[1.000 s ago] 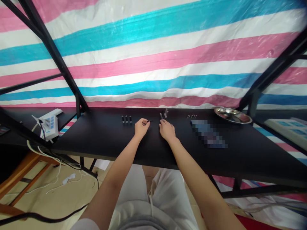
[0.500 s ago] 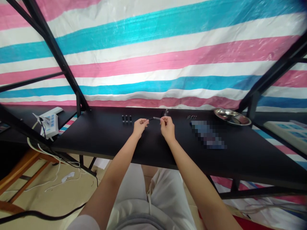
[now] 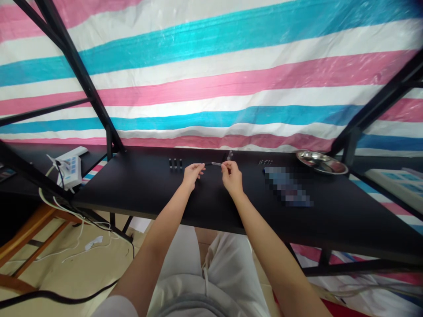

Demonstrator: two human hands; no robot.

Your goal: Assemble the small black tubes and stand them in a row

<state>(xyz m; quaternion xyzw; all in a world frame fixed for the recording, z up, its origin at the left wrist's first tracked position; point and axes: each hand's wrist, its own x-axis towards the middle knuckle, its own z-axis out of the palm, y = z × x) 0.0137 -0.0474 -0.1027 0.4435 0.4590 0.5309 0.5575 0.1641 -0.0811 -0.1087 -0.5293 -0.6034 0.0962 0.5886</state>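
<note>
My left hand (image 3: 192,173) and my right hand (image 3: 231,176) are raised a little above the black table (image 3: 139,185), close together. Between them runs a thin pen-like rod (image 3: 213,164), dark at its left end and pale at its right. My right hand pinches the pale end. The fingertips of my left hand are pinched at the dark end. Three small dark caps (image 3: 175,164) stand upright in a row just left of my left hand. A small clear piece (image 3: 229,155) lies behind my right hand.
A metal dish (image 3: 321,161) sits at the table's far right. Small dark bits (image 3: 265,162) and a blurred patch (image 3: 287,187) lie right of my hands. A white power strip (image 3: 70,167) with cables is on the left. Black frame bars (image 3: 79,75) rise at both sides.
Both hands lifted off the table. My right hand picked up the pale piece and brought it end to end with the dark piece in my left hand.
</note>
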